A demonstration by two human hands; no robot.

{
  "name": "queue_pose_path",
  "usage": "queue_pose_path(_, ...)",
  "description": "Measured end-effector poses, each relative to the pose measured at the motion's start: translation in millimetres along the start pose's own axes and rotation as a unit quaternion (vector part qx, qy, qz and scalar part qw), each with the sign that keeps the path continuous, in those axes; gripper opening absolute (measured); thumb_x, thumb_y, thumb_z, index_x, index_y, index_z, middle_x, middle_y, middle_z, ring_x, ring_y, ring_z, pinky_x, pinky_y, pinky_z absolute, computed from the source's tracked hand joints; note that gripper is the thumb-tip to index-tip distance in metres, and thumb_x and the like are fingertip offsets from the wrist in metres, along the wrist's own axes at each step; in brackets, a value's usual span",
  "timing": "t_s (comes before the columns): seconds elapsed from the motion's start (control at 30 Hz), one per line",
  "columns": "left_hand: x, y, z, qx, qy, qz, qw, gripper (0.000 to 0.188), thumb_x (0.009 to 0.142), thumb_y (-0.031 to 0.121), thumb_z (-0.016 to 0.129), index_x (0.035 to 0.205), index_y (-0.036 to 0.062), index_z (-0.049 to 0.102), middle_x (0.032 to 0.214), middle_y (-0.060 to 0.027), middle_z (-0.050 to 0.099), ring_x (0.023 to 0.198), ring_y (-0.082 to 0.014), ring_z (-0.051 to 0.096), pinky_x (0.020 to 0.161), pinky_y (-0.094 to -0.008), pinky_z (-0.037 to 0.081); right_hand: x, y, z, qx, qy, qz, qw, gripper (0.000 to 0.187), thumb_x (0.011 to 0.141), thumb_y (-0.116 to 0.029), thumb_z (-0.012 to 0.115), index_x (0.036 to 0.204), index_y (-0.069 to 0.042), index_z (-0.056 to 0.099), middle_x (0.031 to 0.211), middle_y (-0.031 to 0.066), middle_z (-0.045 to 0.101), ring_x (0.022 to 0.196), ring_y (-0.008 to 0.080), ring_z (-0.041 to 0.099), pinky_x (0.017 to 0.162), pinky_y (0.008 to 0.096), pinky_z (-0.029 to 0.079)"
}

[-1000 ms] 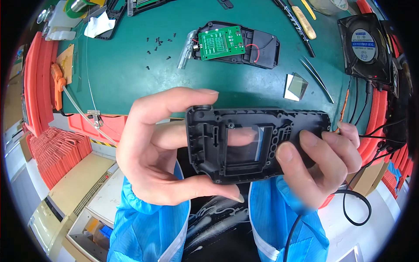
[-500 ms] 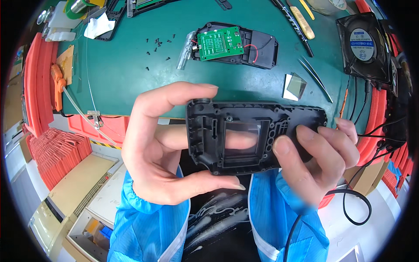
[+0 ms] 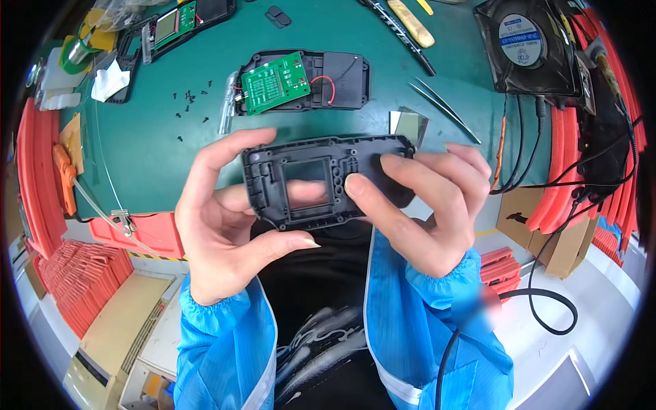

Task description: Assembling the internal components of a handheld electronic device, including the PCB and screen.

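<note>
Both my hands hold a black plastic housing half [image 3: 270, 181], its ribbed inner side facing up and a clear window in it. My left hand [image 3: 215, 215] grips its left end, with one finger behind the window and showing through it. Across the right part lie the thumb and fingers of my right hand [image 3: 427, 205]. On the bench beyond sits another black housing half [image 3: 347, 82], carrying a green circuit board [image 3: 275, 82] and a red wire. Two small square panes [image 3: 413, 126], one whitish and one greyish, lie just past the right end of the held housing.
The green bench mat [image 3: 164, 160] bears several small dark screws [image 3: 189, 97], tweezers [image 3: 444, 109], a black marker [image 3: 400, 34] and a wooden-handled tool [image 3: 411, 24]. A black fan [image 3: 526, 48] stands at right with cables. Solder wire [image 3: 78, 51] is at far left.
My view has shifted, so the bench appears further left and lower. The housing has moved away from me toward the bench, still held in both hands with much the same grip.
</note>
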State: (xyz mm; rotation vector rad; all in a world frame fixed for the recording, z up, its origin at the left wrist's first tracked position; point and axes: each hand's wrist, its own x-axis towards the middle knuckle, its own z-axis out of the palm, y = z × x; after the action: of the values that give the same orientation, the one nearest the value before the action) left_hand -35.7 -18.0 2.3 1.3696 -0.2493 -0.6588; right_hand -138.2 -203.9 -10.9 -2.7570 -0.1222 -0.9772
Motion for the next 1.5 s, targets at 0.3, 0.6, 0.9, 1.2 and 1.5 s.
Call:
queue_pose_path(0.3,0,2,-3,0.013,0.064,0.037,0.997,0.095,0.062,0.004,0.088,0.136,-0.0068,0.030,0.095,-0.0222,0.070,0.097,-0.0280,0.068,0.087,-0.0355,0.054,-8,42,-11,-0.091,-0.007,0.309,0.947,0.019,0.075,-0.002,0.075,0.094,-0.004,0.071,0.102,0.0080,0.060,0.091,0.0240,0.055,0.077,0.0346,0.045)
queue_pose_path(0.6,-3,12,1,0.004,0.087,0.026,0.996,0.098,0.058,0.004,0.089,0.135,-0.0110,0.029,0.089,-0.0246,0.070,0.090,-0.0293,0.070,0.084,-0.0342,0.055,-21,39,-15,0.076,0.161,0.378,0.909,0.007,0.092,0.002,0.058,0.097,0.005,0.060,0.086,0.0102,0.065,0.071,0.0145,0.062,0.065,0.0227,0.050)
queue_pose_path(0.9,-6,10,1,-0.016,0.097,0.068,0.993,0.103,0.057,0.009,0.091,0.133,-0.0150,0.026,0.085,-0.0260,0.069,0.082,-0.0327,0.071,0.074,-0.0392,0.060,-15,45,-50,0.103,0.020,0.364,0.925,0.010,0.085,0.008,0.063,0.094,0.008,0.062,0.083,0.0094,0.062,0.070,0.0132,0.058,0.067,0.0219,0.048)
queue_pose_path(1.2,-6,19,7,-0.003,0.101,0.035,0.994,0.101,0.058,0.009,0.091,0.133,-0.0137,0.026,0.082,-0.0252,0.069,0.076,-0.0294,0.071,0.074,-0.0357,0.059,-4,19,-27,0.372,0.155,0.177,0.898,0.009,0.086,0.003,0.057,0.094,0.005,0.054,0.071,0.0157,0.060,0.060,0.0228,0.060,0.054,0.0311,0.050)
queue_pose_path(1.5,-5,9,1,0.044,0.075,0.072,0.994,0.096,0.063,0.009,0.089,0.133,-0.0120,0.027,0.084,-0.0254,0.070,0.080,-0.0291,0.071,0.078,-0.0345,0.056,22,-13,4,0.428,0.069,0.106,0.895,0.031,0.093,-0.026,0.063,0.093,0.003,0.050,0.070,0.0160,0.063,0.055,0.0222,0.060,0.053,0.0316,0.049)
